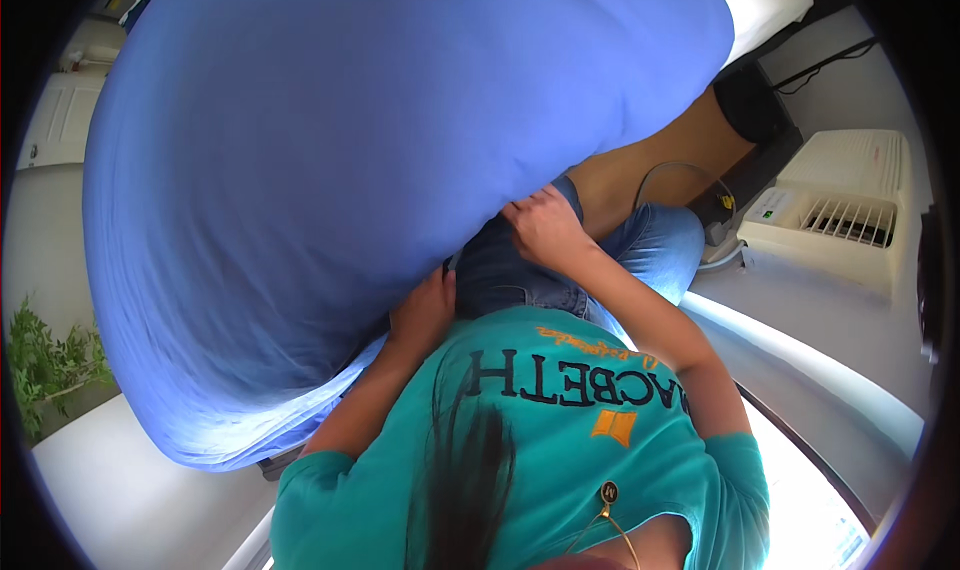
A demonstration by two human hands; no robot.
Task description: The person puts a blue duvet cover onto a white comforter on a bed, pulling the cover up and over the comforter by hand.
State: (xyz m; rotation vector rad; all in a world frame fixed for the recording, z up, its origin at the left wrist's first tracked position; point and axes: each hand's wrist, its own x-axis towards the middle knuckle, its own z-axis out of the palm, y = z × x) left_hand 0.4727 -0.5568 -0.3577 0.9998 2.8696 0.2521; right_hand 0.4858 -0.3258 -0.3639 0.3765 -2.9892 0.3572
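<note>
A large, rounded, blue cloth-covered bulk [330, 120], which looks like a mattress in a fitted sheet, fills the upper left and middle. My right hand [545, 232] is at its near lower edge, with fingers curled in and closed on the rim of the blue sheet. Lower and to the left, my left hand [424, 308] is close under the same edge. Its fingers are bent together near a thin greyish strip, and what they hold is partly hidden by the bulk. My jeans-clad legs [655, 245] are bent beneath and beside it.
A cream air-conditioning unit [840, 200] with a grille stands at the right, with a grey cable [690, 167] near it. Behind my hands is a brown wooden panel [660, 165]. At far left are a green leafy plant [50, 360] and a white cabinet door [62, 120].
</note>
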